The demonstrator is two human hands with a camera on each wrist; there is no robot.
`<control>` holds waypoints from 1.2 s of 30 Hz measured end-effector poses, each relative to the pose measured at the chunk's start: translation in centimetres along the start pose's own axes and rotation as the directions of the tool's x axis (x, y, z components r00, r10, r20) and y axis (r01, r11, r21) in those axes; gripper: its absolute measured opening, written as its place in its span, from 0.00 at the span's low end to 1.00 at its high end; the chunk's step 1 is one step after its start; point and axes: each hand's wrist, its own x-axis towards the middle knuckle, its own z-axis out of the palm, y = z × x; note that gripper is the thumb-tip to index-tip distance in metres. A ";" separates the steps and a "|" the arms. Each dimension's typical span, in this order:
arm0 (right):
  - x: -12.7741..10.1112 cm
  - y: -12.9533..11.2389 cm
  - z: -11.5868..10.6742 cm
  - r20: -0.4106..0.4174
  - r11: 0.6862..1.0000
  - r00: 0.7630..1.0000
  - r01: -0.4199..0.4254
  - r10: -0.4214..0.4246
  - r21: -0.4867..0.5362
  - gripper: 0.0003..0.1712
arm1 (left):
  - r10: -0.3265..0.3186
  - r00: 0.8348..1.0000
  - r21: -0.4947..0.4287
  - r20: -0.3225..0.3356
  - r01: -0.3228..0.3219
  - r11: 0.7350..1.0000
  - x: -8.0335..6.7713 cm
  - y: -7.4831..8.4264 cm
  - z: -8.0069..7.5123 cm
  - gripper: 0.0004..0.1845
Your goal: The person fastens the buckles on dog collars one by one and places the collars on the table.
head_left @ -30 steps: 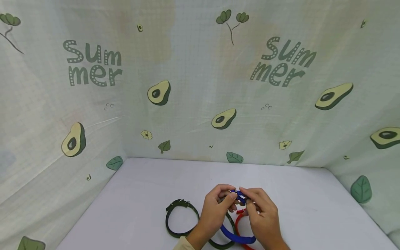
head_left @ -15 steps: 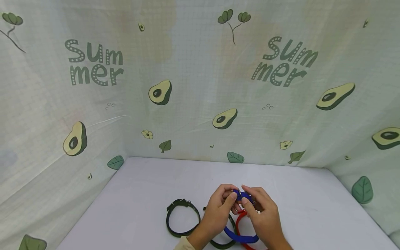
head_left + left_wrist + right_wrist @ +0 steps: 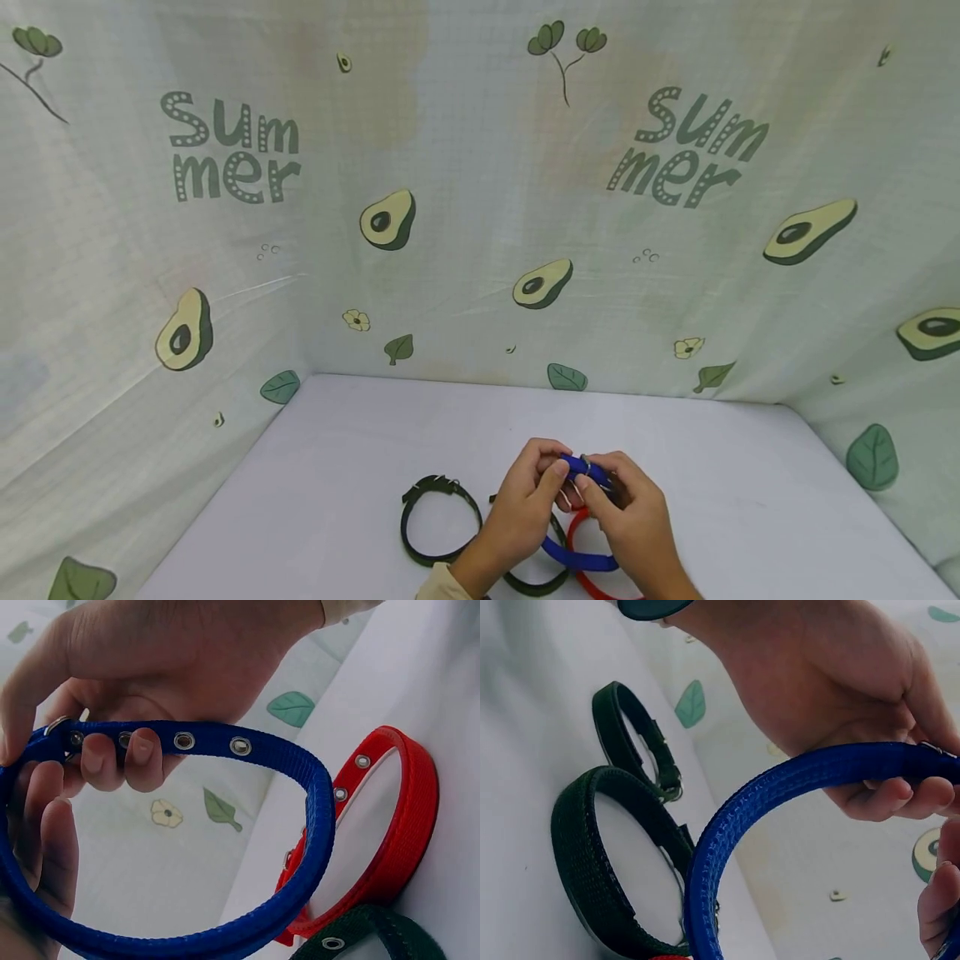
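Blue woven nylon collar with metal eyelets, pinched by left hand and right hand, before "Summer" backdrop.

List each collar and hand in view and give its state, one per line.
Blue collar: looped, held up off the table by both hands.
Red collar: looped, lying on the table.
Two dark green collars: looped, lying on the table.
Left hand: pinching blue collar.
Right hand: pinching blue collar.

Hands hide blue collar's buckle
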 end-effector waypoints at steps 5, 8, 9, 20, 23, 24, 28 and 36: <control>0.0 -0.3 -0.2 0.045 0.994 0.994 -0.104 0.103 0.014 0.12 | -0.002 1.000 -0.014 -0.004 0.001 1.000 0.0 0.0 0.1 0.14; 0.0 -0.3 -0.2 0.061 0.993 0.991 -0.117 0.115 0.031 0.12 | -0.027 0.999 -0.045 -0.024 0.025 0.999 0.1 -0.2 0.0 0.13; 0.0 -0.3 -0.2 0.062 0.992 0.991 -0.122 0.120 0.035 0.11 | -0.040 0.999 -0.060 -0.031 0.038 0.998 0.1 -0.3 0.0 0.13; 0.3 -0.4 -0.1 0.048 0.981 0.980 -0.192 0.192 -0.008 0.10 | -0.094 0.983 -0.118 -0.160 0.075 0.990 0.1 -0.3 0.1 0.14; 0.3 -0.5 -0.1 0.047 0.977 0.976 -0.213 0.213 -0.013 0.10 | -0.112 0.977 -0.135 -0.182 0.088 0.987 0.1 -0.2 0.0 0.14; 0.3 -0.6 0.0 0.046 0.976 0.975 -0.217 0.217 -0.014 0.09 | -0.118 0.976 -0.135 -0.185 0.094 0.986 0.1 -0.2 0.0 0.14; 0.2 -0.6 0.0 0.040 0.976 0.975 -0.218 0.218 -0.004 0.08 | -0.133 0.971 -0.139 -0.197 0.107 0.984 0.1 -0.3 0.0 0.15; 0.3 -0.2 0.0 0.039 0.981 0.981 -0.193 0.192 0.022 0.07 | -0.173 0.961 -0.191 -0.216 0.132 0.973 0.3 -0.1 -0.2 0.17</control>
